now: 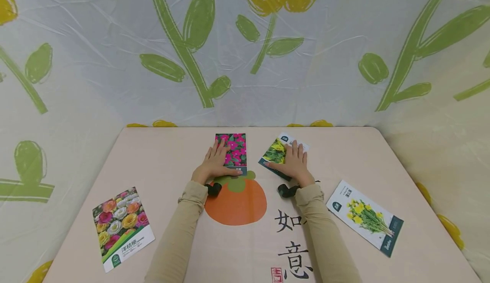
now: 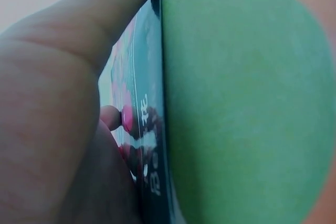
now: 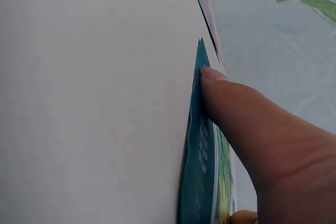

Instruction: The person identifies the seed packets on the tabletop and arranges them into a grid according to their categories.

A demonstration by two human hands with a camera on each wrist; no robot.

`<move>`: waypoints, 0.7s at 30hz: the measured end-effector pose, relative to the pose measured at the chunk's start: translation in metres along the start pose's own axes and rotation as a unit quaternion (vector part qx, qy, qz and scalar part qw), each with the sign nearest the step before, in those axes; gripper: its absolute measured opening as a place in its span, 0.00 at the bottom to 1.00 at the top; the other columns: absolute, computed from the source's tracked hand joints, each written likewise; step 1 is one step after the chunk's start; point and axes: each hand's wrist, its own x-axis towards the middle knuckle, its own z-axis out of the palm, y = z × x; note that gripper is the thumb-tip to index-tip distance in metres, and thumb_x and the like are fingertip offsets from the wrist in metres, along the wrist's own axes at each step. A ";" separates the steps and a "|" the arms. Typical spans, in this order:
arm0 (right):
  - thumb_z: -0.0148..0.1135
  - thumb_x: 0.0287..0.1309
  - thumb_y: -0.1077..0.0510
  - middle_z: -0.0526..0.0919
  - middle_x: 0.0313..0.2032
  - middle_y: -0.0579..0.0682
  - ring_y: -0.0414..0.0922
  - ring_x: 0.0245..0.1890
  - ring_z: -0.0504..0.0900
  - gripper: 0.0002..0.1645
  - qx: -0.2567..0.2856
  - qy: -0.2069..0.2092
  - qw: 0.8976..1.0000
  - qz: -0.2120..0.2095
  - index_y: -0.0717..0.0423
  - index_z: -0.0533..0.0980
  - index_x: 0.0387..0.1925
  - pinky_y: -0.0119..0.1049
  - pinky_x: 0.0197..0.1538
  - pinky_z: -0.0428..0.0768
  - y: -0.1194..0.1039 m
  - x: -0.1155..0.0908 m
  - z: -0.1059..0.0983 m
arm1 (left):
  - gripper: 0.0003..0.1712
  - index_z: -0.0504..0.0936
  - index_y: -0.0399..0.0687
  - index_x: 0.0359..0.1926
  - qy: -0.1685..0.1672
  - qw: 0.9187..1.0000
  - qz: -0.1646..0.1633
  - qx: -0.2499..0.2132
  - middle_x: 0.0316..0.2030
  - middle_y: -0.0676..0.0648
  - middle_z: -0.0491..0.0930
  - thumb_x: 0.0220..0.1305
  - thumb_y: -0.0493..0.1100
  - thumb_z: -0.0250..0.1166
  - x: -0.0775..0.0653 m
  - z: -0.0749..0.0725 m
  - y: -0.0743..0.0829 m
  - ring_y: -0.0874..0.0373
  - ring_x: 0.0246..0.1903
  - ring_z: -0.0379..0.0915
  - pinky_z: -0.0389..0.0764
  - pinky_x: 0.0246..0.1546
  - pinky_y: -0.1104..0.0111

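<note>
At the back of the table, my left hand [image 1: 214, 164] rests with spread fingers on a seed packet with pink flowers [image 1: 238, 150], covering its left side. The thumb lies along the packet's dark lower band [image 2: 152, 145], seen edge-on in the left wrist view. To the right, my right hand [image 1: 295, 162] lies on a tilted seed packet with yellow flowers [image 1: 276, 150], hiding its middle and right part. In the right wrist view, the thumb [image 3: 231, 95] presses on that packet's teal end [image 3: 197, 156], whose edge is slightly raised.
At the front left lies a packet with multicoloured blooms [image 1: 120, 223]. A white packet with a yellow bouquet [image 1: 365, 217] lies slanted at the right, beside my right sleeve. The pale tabletop [image 1: 153, 159] bears a printed orange persimmon [image 1: 235, 204] and black characters. Flower-patterned cloth [image 1: 306, 83] hangs behind.
</note>
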 end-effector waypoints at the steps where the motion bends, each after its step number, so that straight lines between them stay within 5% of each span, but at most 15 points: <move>1: 0.61 0.46 0.19 0.26 0.76 0.64 0.62 0.75 0.23 0.75 -0.004 -0.003 1.000 0.000 0.62 0.43 0.77 0.60 0.72 0.26 0.002 0.002 0.001 | 0.66 0.43 0.50 0.79 0.000 1.000 0.000 -0.001 0.77 0.49 0.20 0.52 0.73 0.67 0.000 0.000 0.000 0.53 0.74 0.07 0.19 0.71 0.55; 21: 0.64 0.47 0.23 0.28 0.77 0.63 0.61 0.75 0.24 0.72 -0.020 -0.031 0.998 -0.055 0.61 0.44 0.77 0.58 0.72 0.26 0.000 0.011 -0.002 | 0.66 0.42 0.51 0.79 -0.007 1.000 -0.007 -0.001 0.77 0.50 0.20 0.52 0.72 0.68 0.002 0.000 -0.001 0.53 0.74 0.08 0.19 0.72 0.56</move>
